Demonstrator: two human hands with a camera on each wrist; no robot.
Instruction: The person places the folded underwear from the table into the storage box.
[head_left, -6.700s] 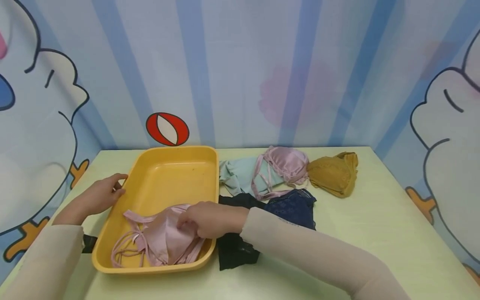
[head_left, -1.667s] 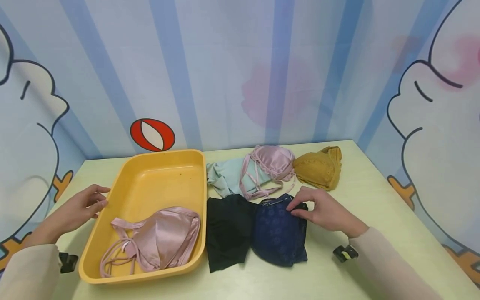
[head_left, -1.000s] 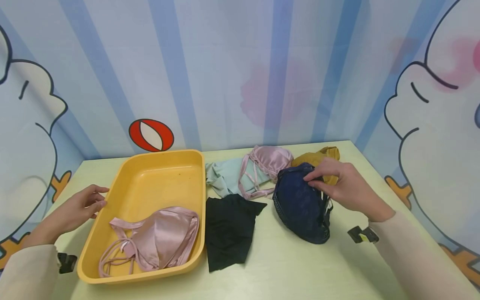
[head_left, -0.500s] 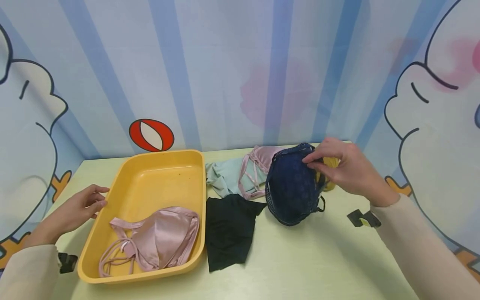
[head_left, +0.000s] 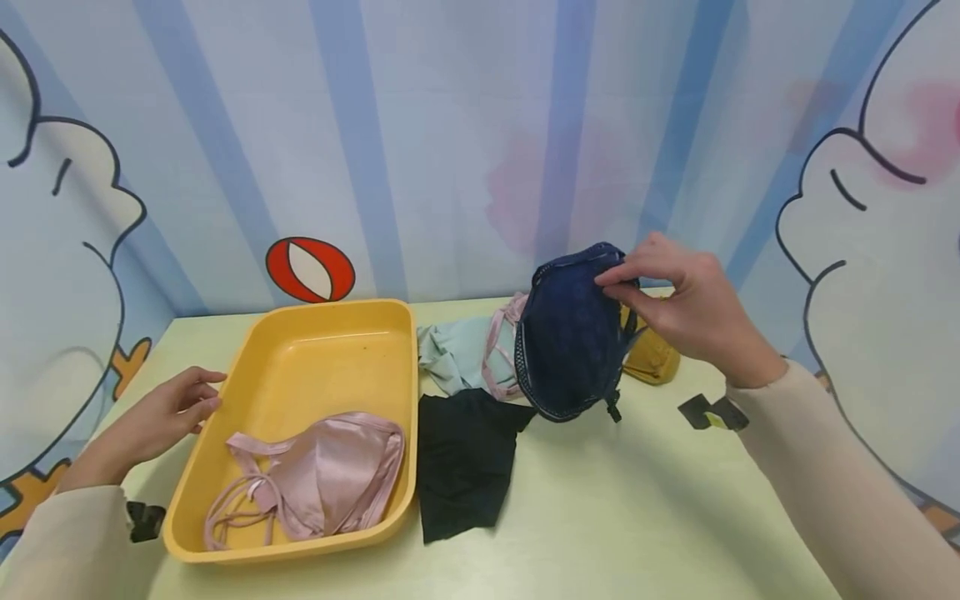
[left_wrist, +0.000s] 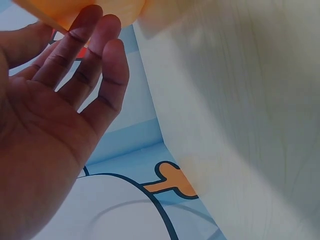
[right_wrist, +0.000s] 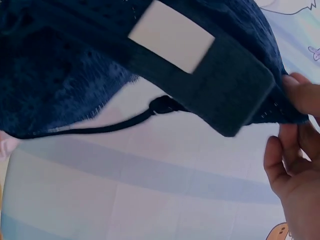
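Note:
A navy lace bra (head_left: 566, 342) hangs folded above the table, its upper edge pinched between the thumb and fingers of my right hand (head_left: 686, 308). In the right wrist view, the bra's dark band (right_wrist: 235, 85) with a pale label and a thin strap (right_wrist: 100, 131) dangles beside the fingers. My left hand (head_left: 168, 417) stays at the left rim of a yellow tray (head_left: 330, 550), fingers loosely bent. The left wrist view shows those fingertips (left_wrist: 107, 27) right at the tray's edge. Inside the tray's near half lies a pink satin bra (head_left: 330, 475) with coiled straps.
Right of the tray lies a black folded garment (head_left: 465, 467). Behind it are a mint green garment (head_left: 457, 350) and another pink bra (head_left: 497, 350), partly hidden by the navy one. A mustard bra (head_left: 652, 358) sits at the back right. A patterned curtain (head_left: 465, 150) stands behind.
My right hand has left the pink bra in the tray, taken hold of the navy bra and lifted it off the table, up and back. The left hand stays by the tray's rim.

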